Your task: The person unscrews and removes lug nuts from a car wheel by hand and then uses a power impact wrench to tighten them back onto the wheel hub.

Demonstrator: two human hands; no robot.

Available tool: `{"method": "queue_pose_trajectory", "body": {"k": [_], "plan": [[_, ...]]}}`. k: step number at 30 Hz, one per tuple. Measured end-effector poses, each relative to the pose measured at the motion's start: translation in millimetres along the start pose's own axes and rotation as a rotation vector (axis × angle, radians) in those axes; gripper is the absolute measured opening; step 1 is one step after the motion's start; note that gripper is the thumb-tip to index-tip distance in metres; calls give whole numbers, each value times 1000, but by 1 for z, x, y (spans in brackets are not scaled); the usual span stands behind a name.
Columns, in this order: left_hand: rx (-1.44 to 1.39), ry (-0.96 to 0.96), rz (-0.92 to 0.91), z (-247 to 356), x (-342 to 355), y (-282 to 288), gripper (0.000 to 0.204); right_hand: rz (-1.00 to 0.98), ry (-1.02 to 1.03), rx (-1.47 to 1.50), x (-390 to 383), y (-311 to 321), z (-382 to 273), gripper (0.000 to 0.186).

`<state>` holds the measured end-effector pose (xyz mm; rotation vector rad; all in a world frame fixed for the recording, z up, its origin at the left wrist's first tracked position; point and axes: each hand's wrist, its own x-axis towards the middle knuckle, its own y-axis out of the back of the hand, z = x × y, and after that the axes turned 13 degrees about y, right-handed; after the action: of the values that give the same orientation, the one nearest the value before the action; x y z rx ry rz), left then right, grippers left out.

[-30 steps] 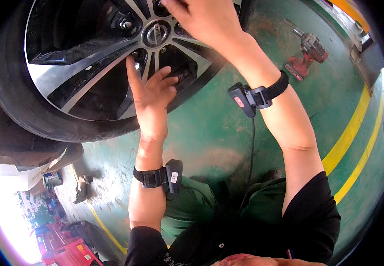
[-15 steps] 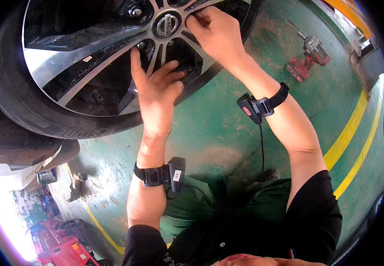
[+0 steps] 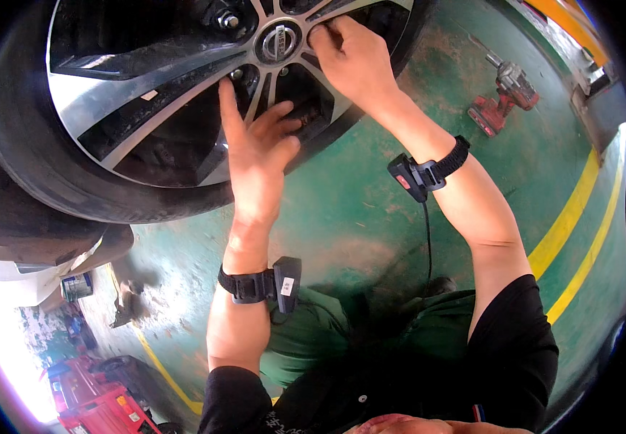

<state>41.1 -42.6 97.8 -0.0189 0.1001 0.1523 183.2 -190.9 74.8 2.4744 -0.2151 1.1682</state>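
Note:
A car wheel with a silver-and-black spoked rim [image 3: 133,147] and a dark tyre [image 3: 121,205] fills the upper left, with a round badge cap [image 3: 277,45] at its centre. My left hand [image 3: 258,155] reaches up over the lower spokes. Its index finger is stretched toward a wheel nut [image 3: 237,74]; the other fingers are loosely bent and hold nothing. To the right of the cap, my right hand [image 3: 356,61] has thumb and fingers pinched together at a recess in the rim. What lies between those fingertips is hidden. Another wheel nut [image 3: 230,21] sits in its recess at upper left.
A red and black cordless impact wrench [image 3: 504,98] lies on the green floor [image 3: 342,210] to the right. Yellow lines [image 3: 566,217] run along the floor. Red equipment [image 3: 99,398] stands at lower left, near a small can [image 3: 76,287].
The wheel has shifted slightly right and down in the picture. My hands keep nearly the same place and pose, the right one still pinched beside the cap.

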Motion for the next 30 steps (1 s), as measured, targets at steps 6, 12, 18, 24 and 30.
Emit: {"method": "queue_pose_trajectory", "body": {"k": [6, 12, 18, 24, 30], "plan": [[-53, 11, 14, 2, -1, -1, 102, 60, -50, 122, 0, -2, -7, 29], [-35, -7, -3, 0, -3, 3, 101, 66, -145, 192, -3, 1, 1, 34], [-8, 10, 17, -2, -2, 2, 102, 9, -101, 35, 0, -1, -2, 34], [-46, 3, 8, 2, -1, 2, 105, 94, -157, 226, 2, 3, -7, 35], [45, 0, 33, 6, -7, -6, 106, 71, -256, 212, -2, 6, -7, 30]]}}
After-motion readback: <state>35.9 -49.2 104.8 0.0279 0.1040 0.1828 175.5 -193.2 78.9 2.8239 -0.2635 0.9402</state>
